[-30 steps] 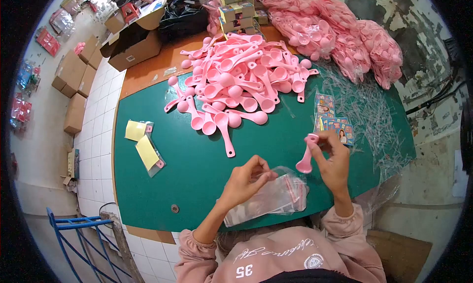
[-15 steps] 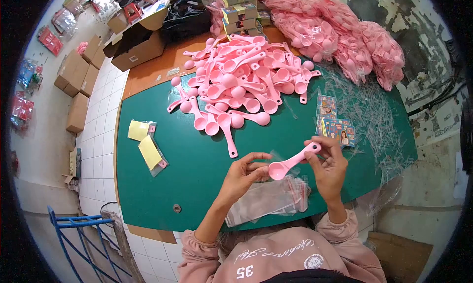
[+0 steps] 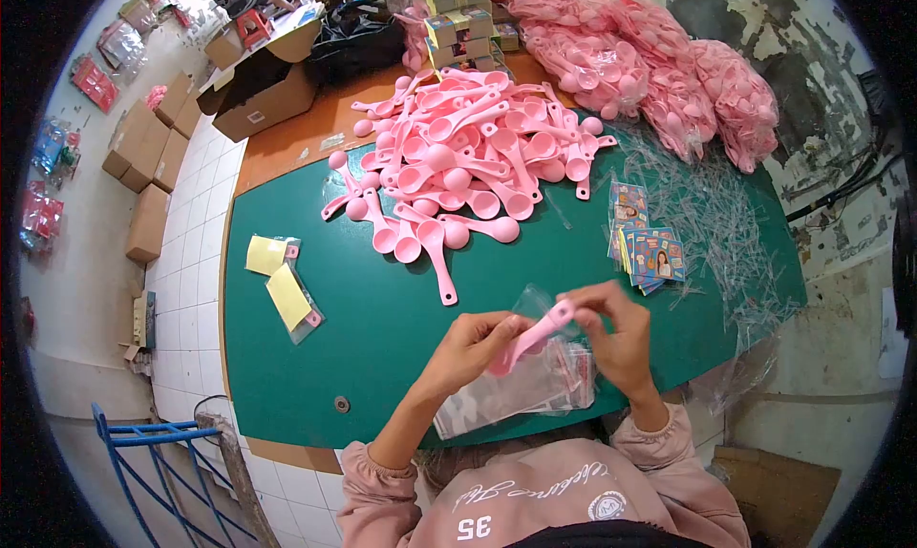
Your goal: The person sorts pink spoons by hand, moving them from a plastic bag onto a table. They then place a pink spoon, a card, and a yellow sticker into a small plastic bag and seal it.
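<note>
A pink measuring spoon (image 3: 537, 341) is held between my two hands, bowl end low at the left and handle end up at the right. My left hand (image 3: 475, 349) is closed, thumb and fingers pinched at the spoon and a clear plastic bag (image 3: 541, 302) that shows behind it. At the handle end are the fingers of my right hand (image 3: 619, 336), somewhat blurred. Below both hands lies a stack of clear plastic bags (image 3: 497, 395). Beyond them, a large heap of pink measuring spoons (image 3: 458, 157) covers the far part of the green table (image 3: 325, 376).
Printed cards (image 3: 656, 257) lie at the right, beside scattered clear plastic strips (image 3: 731, 233). Two bagged spoons with yellow cards (image 3: 290, 295) rest at the left. Full bags of spoons (image 3: 659, 71), bundled cards (image 3: 460, 28) and an open carton (image 3: 263, 99) stand at the back.
The spoon has tilted more steeply and come slightly left and down. My left thumb now overlaps it, and my right hand has moved left with the handle end.
</note>
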Motion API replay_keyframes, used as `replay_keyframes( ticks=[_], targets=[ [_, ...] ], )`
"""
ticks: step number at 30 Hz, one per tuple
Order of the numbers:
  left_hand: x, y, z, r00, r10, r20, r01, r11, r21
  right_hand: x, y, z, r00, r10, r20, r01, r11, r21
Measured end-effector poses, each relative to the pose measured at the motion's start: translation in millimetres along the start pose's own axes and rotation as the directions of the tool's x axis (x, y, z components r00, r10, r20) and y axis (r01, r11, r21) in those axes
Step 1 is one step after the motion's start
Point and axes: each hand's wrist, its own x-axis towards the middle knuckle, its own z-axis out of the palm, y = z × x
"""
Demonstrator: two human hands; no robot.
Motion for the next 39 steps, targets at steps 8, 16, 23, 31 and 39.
replay_keyframes(
  ticks=[8,16,23,31,39],
  targets=[
    [-10.7,24.8,1.4,0.98,0.144,-0.137,-0.164,0.975,-0.147,24.4,25.4,-50.1,0.998,-0.06,-0.022,0.058,0.994,-0.094],
    [-10.0,28.0,-6.7,0.99,0.05,-0.131,-0.077,0.975,-0.207,36.8,99.7,-126.3,0.927,0.062,-0.37,-0.316,0.659,-0.683],
    [-1.8,24.0,-3.5,0.994,0.079,-0.074,-0.08,0.997,-0.012,26.3,-6.0,-78.1,0.96,0.227,-0.163,-0.248,0.961,-0.125],
    [5.9,24.9,-1.3,0.995,0.091,0.028,-0.094,0.987,0.13,23.0,-35.3,-37.9,0.949,0.084,0.303,-0.007,0.969,-0.249],
    [9.3,19.6,-1.3,0.994,0.108,0.035,-0.11,0.99,0.089,24.0,-31.7,-46.3,0.991,0.136,-0.02,-0.135,0.99,0.039]
  ],
)
